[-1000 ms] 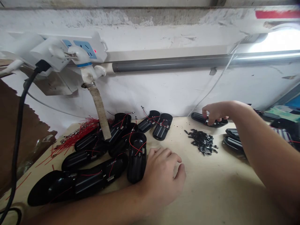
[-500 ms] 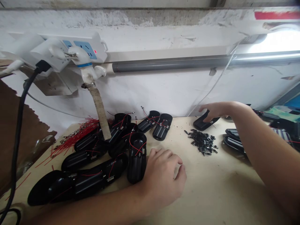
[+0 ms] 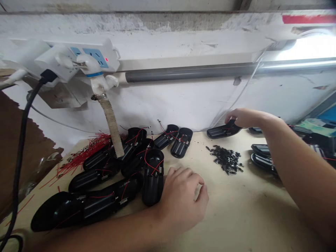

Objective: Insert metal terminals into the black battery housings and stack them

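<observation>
My right hand (image 3: 243, 118) grips the end of a black plastic battery holder (image 3: 220, 132) with red wires, at the far edge of the wooden table top (image 3: 244, 206). Just below it lies a heap of small black clips (image 3: 225, 159). My left hand (image 3: 182, 197) sits with curled fingers against the side of an upright wired battery holder (image 3: 153, 178), with nothing visible in it. Several similar holders (image 3: 99, 203) lie piled to its left. More holders with shiny strips (image 3: 262, 159) lie under my right forearm.
A white power strip (image 3: 78, 57) with plugs and a black cable (image 3: 19, 147) hangs on the wall at left. A ribbed hose (image 3: 111, 124) drops into the holders. A bundle of red wires (image 3: 86, 152) lies at the table's left edge. A grey pipe (image 3: 191, 74) runs along the wall.
My right hand has turned the holder over and moved it left along the far edge, so its red wires now show. My left hand has barely moved.
</observation>
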A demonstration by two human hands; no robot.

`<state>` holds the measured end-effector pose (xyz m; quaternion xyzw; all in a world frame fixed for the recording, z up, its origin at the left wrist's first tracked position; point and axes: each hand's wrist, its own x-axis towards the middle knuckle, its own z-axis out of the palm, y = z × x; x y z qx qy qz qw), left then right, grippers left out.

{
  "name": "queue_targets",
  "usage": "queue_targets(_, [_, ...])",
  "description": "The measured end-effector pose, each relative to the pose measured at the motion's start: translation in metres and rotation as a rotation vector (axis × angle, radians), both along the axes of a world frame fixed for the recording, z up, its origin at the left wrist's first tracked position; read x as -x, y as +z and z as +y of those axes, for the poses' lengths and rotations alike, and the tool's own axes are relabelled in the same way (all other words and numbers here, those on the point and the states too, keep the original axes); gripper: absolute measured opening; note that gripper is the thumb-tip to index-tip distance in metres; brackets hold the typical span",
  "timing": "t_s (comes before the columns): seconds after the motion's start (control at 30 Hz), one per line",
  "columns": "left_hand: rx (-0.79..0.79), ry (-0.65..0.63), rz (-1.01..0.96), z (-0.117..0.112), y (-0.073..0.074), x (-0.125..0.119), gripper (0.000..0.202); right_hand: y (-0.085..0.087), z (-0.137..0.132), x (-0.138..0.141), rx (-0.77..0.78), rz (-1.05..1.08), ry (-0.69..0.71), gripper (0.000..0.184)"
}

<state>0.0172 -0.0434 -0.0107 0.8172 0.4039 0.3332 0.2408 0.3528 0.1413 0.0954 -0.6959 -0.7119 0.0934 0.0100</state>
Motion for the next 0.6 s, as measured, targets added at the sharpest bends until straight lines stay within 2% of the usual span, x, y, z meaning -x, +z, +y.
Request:
queue_targets(0.1, [0.049,0.014,-0.038,-0.001,0.002,-0.001,0.008,0.01,-0.003,0.005,-0.016,-0.007,-0.02,0.049])
queue_targets(0.17, [0.14,0.047,-0.1,-0.002,0.004,-0.001,0.011,0.018,-0.008,0.011,-0.041,-0.011,0.021,0.048])
queue_targets(0.3, [0.355,0.069,-0.233,-0.003,0.008,0.001,0.036,0.033,-0.026,0.037,0.0,0.065,0.236,0.05])
queue_targets(0.4, [0.396,0.062,-0.283,-0.002,0.01,0.003,0.05,0.04,-0.047,0.064,0.019,0.151,0.403,0.048])
queue_targets(0.5, [0.411,0.074,-0.298,-0.001,0.009,0.002,0.061,0.047,-0.07,0.09,-0.029,0.218,0.56,0.047])
queue_targets(0.6, [0.449,0.048,-0.347,0.0,0.005,0.001,0.073,0.051,-0.09,0.112,-0.108,0.301,0.649,0.052])
